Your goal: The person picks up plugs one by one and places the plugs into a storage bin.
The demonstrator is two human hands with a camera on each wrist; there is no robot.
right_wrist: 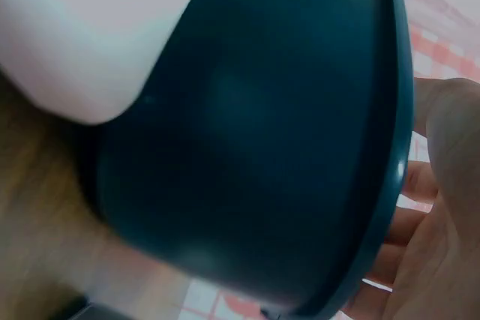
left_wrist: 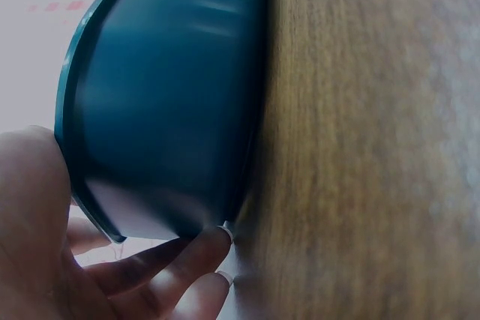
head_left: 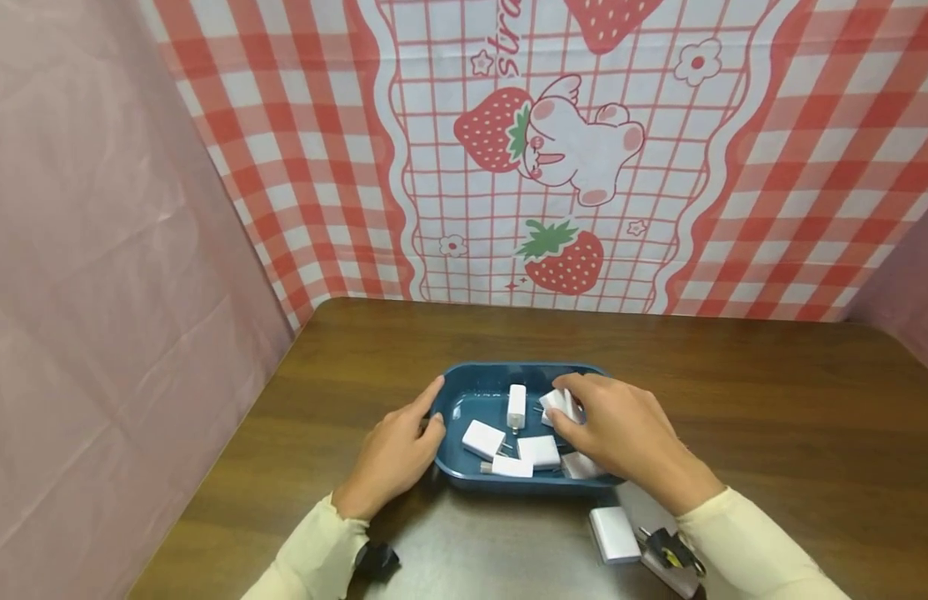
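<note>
A dark blue plastic tub (head_left: 464, 377) stands on the table with several white plug chargers inside, among them one standing charger (head_left: 516, 404) and one lying charger (head_left: 483, 439) with its prongs showing. My left hand (head_left: 395, 450) holds the tub's left end, thumb and index finger at the rim. In the left wrist view its other fingers (left_wrist: 196, 256) bend against the outer wall. Inside the right part of the tub, my right hand (head_left: 621, 421) pinches a white charger (head_left: 557, 405) between thumb and fingers. The right wrist view shows this hand (right_wrist: 454, 207) behind the rim, its charger hidden.
In front of the tub's right end, a white charger (head_left: 615, 535) lies on the wooden table (head_left: 344, 358). Another pale block (head_left: 670, 575) is partly covered by the right wrist's black gear (head_left: 670, 550). A strawberry-print cloth (head_left: 561, 167) hangs behind the table.
</note>
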